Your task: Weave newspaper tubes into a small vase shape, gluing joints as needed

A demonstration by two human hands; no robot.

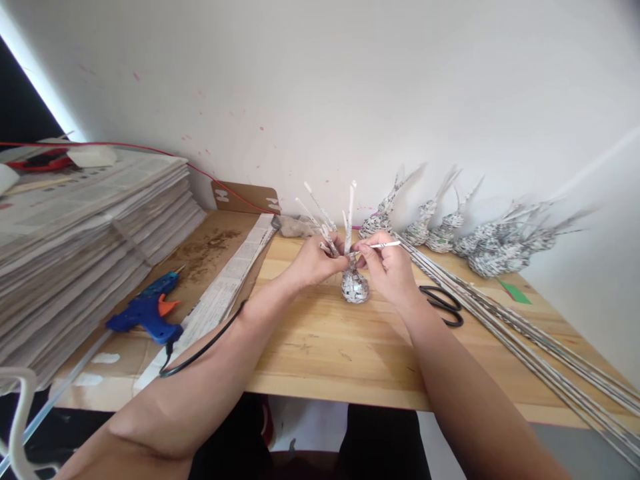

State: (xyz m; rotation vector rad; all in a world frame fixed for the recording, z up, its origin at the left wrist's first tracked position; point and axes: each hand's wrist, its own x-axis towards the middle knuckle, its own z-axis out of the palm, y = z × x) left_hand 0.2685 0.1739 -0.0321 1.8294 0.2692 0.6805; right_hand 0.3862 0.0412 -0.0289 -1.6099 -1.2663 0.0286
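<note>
A small round vase woven from rolled newspaper [355, 287] stands on the wooden table between my hands, several paper tubes sticking up from its neck. My left hand [323, 260] is closed around the neck and the bases of the upright tubes. On the other side, my right hand [387, 263] pinches one paper tube [385, 245] that points out to the right from the neck. Where the tube meets the weave is partly hidden by my fingers.
Several woven paper vases [443, 230] line the wall. Long paper tubes [520, 333] and black-handled scissors [445, 303] lie right. A blue glue gun [150, 310], newspaper strips [225, 287] and a tall newspaper stack [100, 247] are left. A black cord crosses my left forearm.
</note>
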